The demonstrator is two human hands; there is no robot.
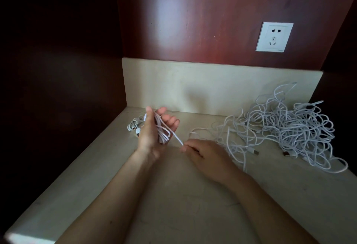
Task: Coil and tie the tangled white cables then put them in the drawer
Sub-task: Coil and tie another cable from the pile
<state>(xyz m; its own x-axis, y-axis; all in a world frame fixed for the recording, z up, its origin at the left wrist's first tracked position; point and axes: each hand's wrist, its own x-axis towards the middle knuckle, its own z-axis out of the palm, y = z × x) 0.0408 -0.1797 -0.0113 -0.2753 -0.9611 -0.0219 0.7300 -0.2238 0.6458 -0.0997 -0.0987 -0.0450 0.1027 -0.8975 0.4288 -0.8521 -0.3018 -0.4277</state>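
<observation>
My left hand (154, 133) is raised palm up over the beige counter, with a white cable coil (162, 131) looped across its palm and fingers. A straight run of that cable leads down-right to my right hand (204, 154), which pinches its end between thumb and fingertips. A big tangled pile of white cables (286, 128) lies on the counter at the right, with USB plugs showing at its front edge. A small coiled white cable (134, 126) lies on the counter just behind my left hand. No drawer is in view.
The beige counter (193, 205) has a low backsplash (212, 87) behind it. Dark red wood panels enclose it at the back and sides. A white wall socket (274, 37) sits above the tangle. The counter's left edge drops into dark shadow.
</observation>
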